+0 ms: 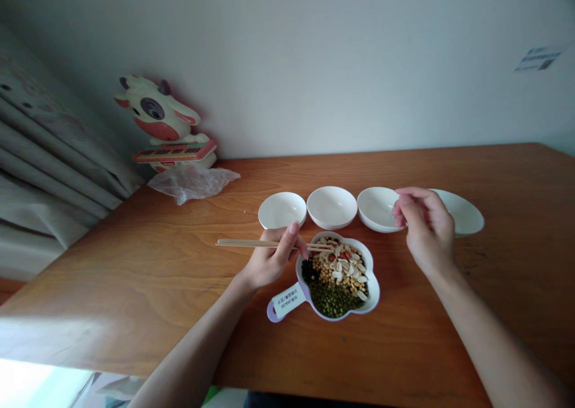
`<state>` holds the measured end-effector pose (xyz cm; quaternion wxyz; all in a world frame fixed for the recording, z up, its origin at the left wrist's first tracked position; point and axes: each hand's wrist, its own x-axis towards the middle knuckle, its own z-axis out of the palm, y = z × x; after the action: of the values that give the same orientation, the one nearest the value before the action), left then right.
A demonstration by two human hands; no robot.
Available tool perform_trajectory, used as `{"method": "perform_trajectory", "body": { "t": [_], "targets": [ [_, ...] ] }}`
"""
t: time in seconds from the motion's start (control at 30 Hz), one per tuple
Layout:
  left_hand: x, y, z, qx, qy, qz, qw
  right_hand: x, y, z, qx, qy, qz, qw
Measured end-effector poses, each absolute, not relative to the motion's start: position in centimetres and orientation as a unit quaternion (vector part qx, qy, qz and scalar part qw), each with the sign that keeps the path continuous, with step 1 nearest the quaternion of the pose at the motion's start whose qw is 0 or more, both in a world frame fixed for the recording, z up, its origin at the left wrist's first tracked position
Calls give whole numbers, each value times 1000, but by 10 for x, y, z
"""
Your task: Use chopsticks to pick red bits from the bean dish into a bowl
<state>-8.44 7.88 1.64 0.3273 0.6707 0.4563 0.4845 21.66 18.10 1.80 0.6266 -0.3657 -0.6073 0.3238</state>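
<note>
Chopsticks (238, 243) sit in the left hand (269, 259), a pale pair running nearly level, their tips over the flower-shaped dish (372, 287) by the peanuts (345, 268). From my end I see the left fingers closed around them partway along, with the rear ends jutting out leftward. The right hand (429, 225) is raised at the third white bowl from the left (375, 207), fingertips drawn together; I cannot tell whether anything small is pinched there. I judge the chopsticks light, stiff and probably smooth, best gripped well back from the tips so both can pivot. The peanuts look dry and light, likely brittle and a bit slick, so I would take each across its middle with gentle pressure. The green beans (336, 300), small and round, would probably roll more readily. The dish stands on the wooden surface (157, 276); its labelled handle (287, 301) offers the obvious hold.
</note>
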Motion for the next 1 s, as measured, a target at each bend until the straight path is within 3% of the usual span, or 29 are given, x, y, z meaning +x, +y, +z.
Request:
{"method": "perform_trajectory", "body": {
  "t": [1.0],
  "targets": [
    [-97, 71, 21, 728, 453, 362, 366, 215, 179, 19, -372, -616, 327, 613]
  ]
}}
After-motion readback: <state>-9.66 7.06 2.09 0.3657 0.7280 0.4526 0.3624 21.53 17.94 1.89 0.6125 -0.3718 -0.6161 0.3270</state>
